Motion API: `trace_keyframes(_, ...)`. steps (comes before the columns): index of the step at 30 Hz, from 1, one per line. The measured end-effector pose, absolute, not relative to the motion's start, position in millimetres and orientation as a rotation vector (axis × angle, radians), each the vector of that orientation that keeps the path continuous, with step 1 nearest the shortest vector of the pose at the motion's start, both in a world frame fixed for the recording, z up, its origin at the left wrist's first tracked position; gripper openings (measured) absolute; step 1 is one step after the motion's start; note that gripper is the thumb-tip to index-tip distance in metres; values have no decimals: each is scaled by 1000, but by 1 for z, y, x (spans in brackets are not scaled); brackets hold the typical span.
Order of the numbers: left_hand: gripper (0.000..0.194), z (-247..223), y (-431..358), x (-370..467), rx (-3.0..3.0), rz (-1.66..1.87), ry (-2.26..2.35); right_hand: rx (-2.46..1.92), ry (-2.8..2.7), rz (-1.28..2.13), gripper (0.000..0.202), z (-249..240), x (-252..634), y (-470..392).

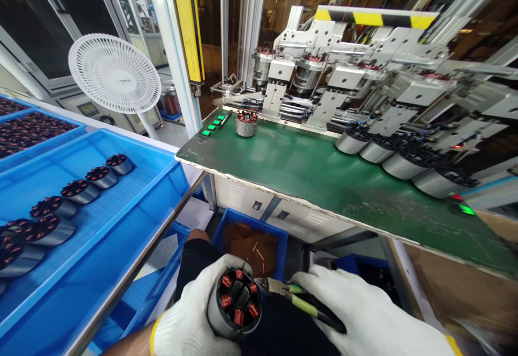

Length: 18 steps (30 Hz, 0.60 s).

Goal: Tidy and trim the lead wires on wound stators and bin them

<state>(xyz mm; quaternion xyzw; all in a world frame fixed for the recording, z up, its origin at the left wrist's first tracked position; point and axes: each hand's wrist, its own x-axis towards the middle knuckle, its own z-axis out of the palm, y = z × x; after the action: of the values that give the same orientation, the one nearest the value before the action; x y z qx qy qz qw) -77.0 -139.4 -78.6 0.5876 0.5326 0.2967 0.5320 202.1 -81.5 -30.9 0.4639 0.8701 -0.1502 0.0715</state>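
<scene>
Both hands wear white gloves with yellow cuffs. My left hand [194, 310] is wrapped round a grey metal stator [234, 302], whose copper coils face up toward the camera. In my right hand [360, 307] are cutting pliers [301, 299] with green and black handles. The tips of the pliers are at the stator's upper right rim, by a thin copper wire; whether they touch it I cannot tell. Another stator [246, 124] stands on the green bench top [283, 156] near its left end.
Several stators [394, 159] stand at the bench's right, before a winding machine [343, 75]. A blue tray [133, 205] at left holds more. A blue bin [281, 248] with wire scraps lies below; a white fan [115, 73] stands behind.
</scene>
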Motion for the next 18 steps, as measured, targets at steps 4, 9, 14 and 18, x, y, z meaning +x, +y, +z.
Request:
trace_keyframes(4, 79, -64, -136, -75, 1372, 647, 1279, 1345, 2516, -800, 52, -21, 196, -77)
trace_keyframes(9, 72, -58, -134, -72, 1398, 637, 1301, 1427, 2596, -643, 58, -27, 199, -73)
trace_keyframes(14, 63, -74, -141, -71, 1387, 757, 1339, 1410, 2688, -310, 84, -48, 206, -76)
trace_keyframes(18, 64, -74, -141, -71, 1320, 762, 1285, 1363, 2704, -290, 87, -50, 202, -78)
